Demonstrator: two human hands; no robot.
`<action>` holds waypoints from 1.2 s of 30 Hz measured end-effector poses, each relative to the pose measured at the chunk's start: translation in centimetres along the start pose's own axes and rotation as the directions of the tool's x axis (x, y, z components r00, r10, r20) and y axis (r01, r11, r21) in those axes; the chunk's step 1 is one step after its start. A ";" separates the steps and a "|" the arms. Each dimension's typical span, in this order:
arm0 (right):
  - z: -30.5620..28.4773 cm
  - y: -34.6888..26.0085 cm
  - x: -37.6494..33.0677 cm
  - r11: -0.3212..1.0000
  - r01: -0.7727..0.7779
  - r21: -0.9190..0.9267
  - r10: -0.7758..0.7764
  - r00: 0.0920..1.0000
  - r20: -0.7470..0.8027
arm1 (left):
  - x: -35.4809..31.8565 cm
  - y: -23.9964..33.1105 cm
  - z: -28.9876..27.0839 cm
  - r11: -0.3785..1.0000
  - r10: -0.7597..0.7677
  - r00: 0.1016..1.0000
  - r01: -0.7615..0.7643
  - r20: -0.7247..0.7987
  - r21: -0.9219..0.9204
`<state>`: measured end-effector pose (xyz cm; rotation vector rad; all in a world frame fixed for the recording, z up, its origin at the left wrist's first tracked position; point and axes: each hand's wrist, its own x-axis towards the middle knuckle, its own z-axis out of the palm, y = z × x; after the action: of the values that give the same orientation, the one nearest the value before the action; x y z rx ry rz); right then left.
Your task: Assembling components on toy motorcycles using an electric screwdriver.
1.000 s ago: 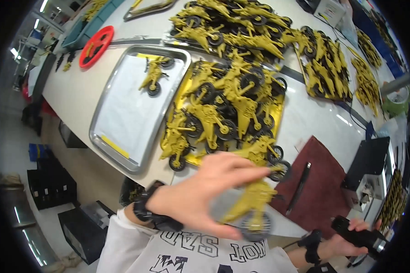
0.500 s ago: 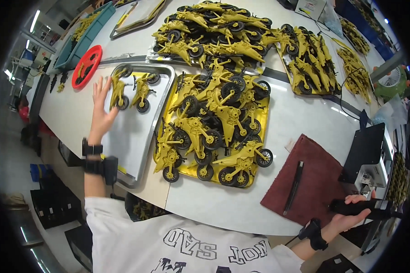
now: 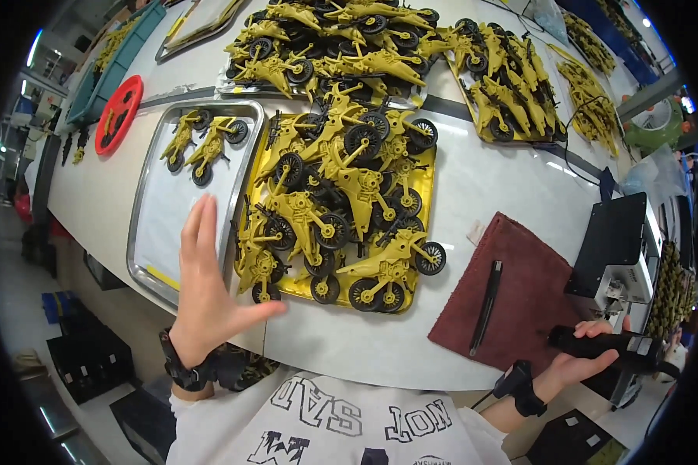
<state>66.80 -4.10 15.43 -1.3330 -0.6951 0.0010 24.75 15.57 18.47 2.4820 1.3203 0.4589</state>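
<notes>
My left hand (image 3: 208, 291) is open and flat, fingers together, above the near edge of a silver tray (image 3: 157, 232), and holds nothing. Two yellow toy motorcycles (image 3: 198, 142) lie at the far end of that tray. Just right of the hand, a yellow tray (image 3: 424, 203) carries a heap of several yellow toy motorcycles (image 3: 341, 201). My right hand (image 3: 585, 360) grips a black handheld tool (image 3: 609, 344) at the lower right, beside a dark red cloth (image 3: 520, 298) with a black pen (image 3: 485, 305) on it.
More trays of yellow motorcycles (image 3: 512, 81) fill the far side of the white table. A red ring-shaped holder (image 3: 118, 113) lies far left. A black and silver machine (image 3: 620, 252) stands right of the cloth. The table edge curves close to my body.
My left hand carried a yellow motorcycle to the silver tray, left it beside the first one, and has drawn back to the tray's near edge. The right hand stayed put.
</notes>
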 end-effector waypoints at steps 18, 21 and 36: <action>0.2 -0.5 -0.6 0.999 -0.001 0.054 0.005 0.997 -0.073 | -3.1 -4.0 -0.3 0.997 0.080 0.993 -0.080 -0.090 0.006; -0.1 -0.4 -0.8 0.999 0.014 0.052 -0.011 0.999 -0.053 | -3.5 -3.8 -1.0 0.998 -0.002 0.998 -0.002 -0.068 -0.063; -0.1 -0.3 -0.9 0.998 -0.031 0.058 0.032 0.999 -0.022 | -4.6 -4.4 2.5 0.982 -0.019 0.993 -0.004 -0.116 -0.191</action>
<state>66.06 -4.58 15.25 -1.2865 -0.6502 0.0316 20.07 13.82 13.79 2.3225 1.2629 0.7057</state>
